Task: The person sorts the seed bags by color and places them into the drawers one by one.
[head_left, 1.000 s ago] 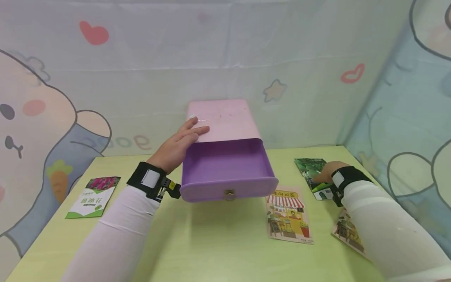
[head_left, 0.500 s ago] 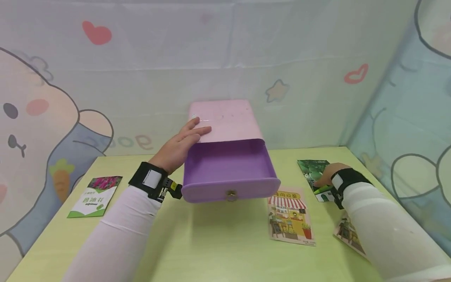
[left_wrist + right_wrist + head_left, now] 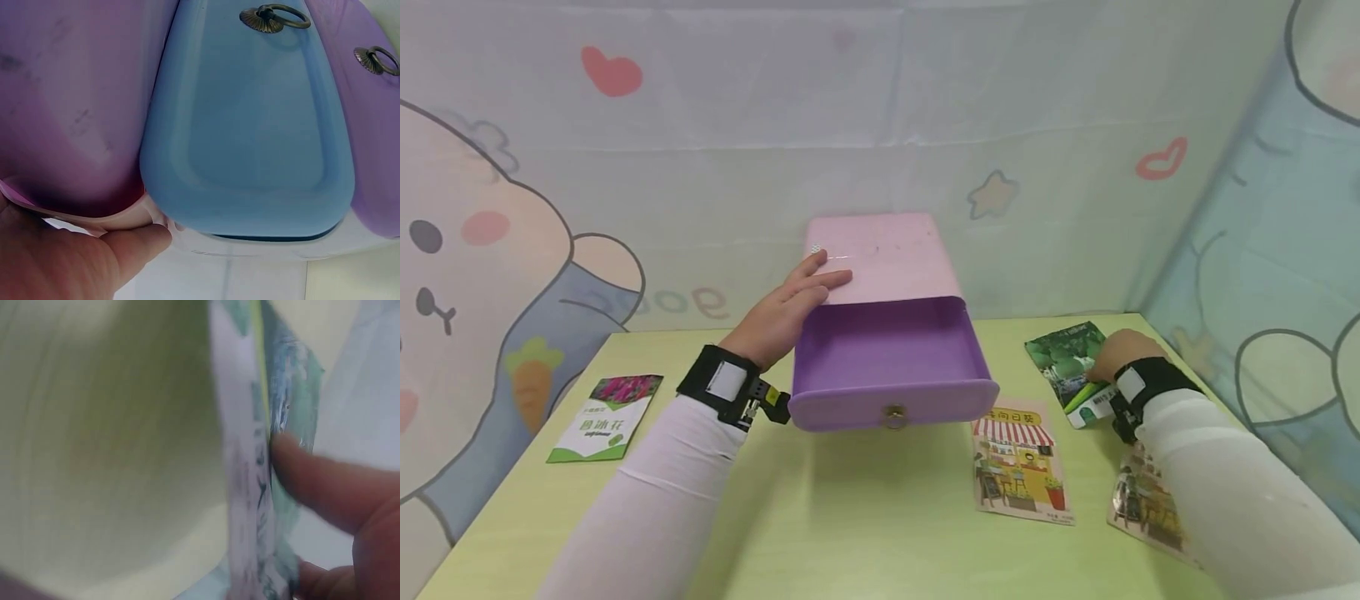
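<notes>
My left hand [image 3: 773, 323] rests, fingers spread, on the top left edge of a small pink cabinet [image 3: 895, 258]. Its purple top drawer [image 3: 842, 407] is pulled out, with nothing inside. The left wrist view shows the thumb at the cabinet's edge, beside a closed blue drawer [image 3: 250, 125] and another purple drawer [image 3: 356, 106], both with ring handles. On the right, my right hand [image 3: 1126, 353] pinches a green seed packet [image 3: 1062, 357] by its side. In the right wrist view this packet [image 3: 244, 462] appears edge-on and bent, thumb on one face.
A sunflower seed packet [image 3: 1021, 467] with a striped awning picture lies right of the cabinet. A similar packet [image 3: 1146, 504] is partly hidden under the right sleeve. At the left lies a white and green flower packet [image 3: 606, 421]. Printed cloth walls [image 3: 760, 108] bound the table.
My right hand has taken hold of the green packet, whose far end has turned and lifted slightly. The left hand stays on the cabinet, and the head view has shifted a little.
</notes>
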{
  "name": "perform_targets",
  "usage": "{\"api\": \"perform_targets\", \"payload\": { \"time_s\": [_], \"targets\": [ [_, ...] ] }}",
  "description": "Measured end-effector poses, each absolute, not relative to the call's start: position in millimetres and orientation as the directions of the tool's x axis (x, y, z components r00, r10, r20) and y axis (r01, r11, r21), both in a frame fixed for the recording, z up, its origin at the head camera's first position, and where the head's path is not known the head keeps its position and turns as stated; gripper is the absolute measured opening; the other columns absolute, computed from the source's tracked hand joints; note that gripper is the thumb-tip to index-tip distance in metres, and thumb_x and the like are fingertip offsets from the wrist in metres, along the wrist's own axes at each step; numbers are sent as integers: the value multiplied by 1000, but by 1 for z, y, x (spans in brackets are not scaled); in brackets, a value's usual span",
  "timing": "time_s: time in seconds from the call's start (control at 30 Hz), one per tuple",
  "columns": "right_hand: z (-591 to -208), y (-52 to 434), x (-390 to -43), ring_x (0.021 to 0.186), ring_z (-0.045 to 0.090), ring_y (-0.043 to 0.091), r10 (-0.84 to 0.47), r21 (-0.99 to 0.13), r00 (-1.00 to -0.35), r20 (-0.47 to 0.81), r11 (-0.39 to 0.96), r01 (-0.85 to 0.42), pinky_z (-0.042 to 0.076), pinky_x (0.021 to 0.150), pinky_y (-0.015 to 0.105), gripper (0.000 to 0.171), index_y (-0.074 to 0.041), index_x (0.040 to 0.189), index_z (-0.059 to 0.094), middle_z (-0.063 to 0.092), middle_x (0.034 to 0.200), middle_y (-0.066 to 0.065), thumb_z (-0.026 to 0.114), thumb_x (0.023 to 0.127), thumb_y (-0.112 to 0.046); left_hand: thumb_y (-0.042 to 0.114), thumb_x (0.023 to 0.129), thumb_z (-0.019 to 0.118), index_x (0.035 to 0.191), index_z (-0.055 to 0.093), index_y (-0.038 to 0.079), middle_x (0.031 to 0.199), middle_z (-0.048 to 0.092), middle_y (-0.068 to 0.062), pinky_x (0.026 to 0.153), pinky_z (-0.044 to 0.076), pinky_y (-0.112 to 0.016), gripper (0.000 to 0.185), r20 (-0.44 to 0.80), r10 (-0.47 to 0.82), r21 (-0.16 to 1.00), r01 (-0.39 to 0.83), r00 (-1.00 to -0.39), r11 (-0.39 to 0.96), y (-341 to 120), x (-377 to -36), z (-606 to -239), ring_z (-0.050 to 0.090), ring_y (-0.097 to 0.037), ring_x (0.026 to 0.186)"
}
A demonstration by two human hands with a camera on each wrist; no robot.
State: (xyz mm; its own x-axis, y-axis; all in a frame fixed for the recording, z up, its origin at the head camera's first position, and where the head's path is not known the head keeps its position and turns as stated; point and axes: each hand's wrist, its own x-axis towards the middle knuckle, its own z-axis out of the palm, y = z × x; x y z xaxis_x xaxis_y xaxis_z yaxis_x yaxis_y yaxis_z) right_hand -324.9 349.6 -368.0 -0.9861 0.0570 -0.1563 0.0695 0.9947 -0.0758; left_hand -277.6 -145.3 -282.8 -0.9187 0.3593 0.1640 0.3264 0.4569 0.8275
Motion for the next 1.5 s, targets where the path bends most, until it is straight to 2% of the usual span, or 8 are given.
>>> {"api": "perform_targets", "payload": {
  "time_s": [0.17,0.3,0.47,0.63,0.8,1.1,1.3,1.5],
  "targets": [
    [-352,346,-319,63,57,30,17,-181,-998,-62,983,28,53,64,45,34,3,62,66,62,67,17,61,93,-12,39,112,35,153,56,33,175,11,22,133,18,-52,47,164,355,828,324,-920,457,-146,-278,-283,9,-15,165],
    [-341,346,-314,58,57,27,53,-260,-998,-24,964,58,49,54,36,38,3,65,62,58,64,15,50,98,-11,38,112,35,154,56,31,175,11,21,133,17,-52,47,164,360,828,327,-918,456,-145,-278,-283,8,-15,165],
    [-323,346,-308,61,65,29,111,-373,-990,85,925,71,49,50,34,41,9,81,63,66,71,22,53,103,-23,37,112,35,154,56,31,175,10,21,133,18,-51,47,161,361,830,324,-919,454,-145,-278,-283,8,-15,165],
    [-299,334,-299,65,66,22,174,-558,-977,125,826,75,53,52,31,53,16,130,60,69,101,32,56,105,-30,37,112,35,154,55,31,176,10,20,133,17,-52,47,167,362,823,332,-917,461,-145,-278,-282,8,-17,165],
    [-271,317,-283,65,63,13,179,-704,-980,82,707,70,53,51,30,73,10,157,39,70,101,17,55,106,-40,38,112,35,154,56,32,176,10,21,133,17,-52,47,165,361,821,331,-918,466,-145,-278,-282,8,-16,165],
    [-233,276,-244,77,71,4,-6,-854,-999,50,518,-46,61,65,26,71,-5,166,29,72,90,-12,52,110,-41,37,111,36,154,56,32,176,11,21,133,15,-53,47,165,360,819,331,-918,469,-145,-279,-282,6,-15,165],
    [-224,248,-220,78,75,11,-227,-981,-974,16,184,-59,63,71,26,58,-4,161,32,74,87,-2,54,111,-23,38,111,36,154,55,32,175,11,23,133,16,-53,48,162,363,822,329,-917,465,-146,-281,-283,7,-16,165],
    [-224,224,-202,74,77,15,-334,-982,-943,-19,184,-46,64,68,28,52,-3,158,36,76,86,4,53,111,-16,37,112,36,155,55,31,175,10,22,132,18,-52,48,160,369,830,328,-915,452,-145,-280,-283,8,-17,165]
  ]
}}
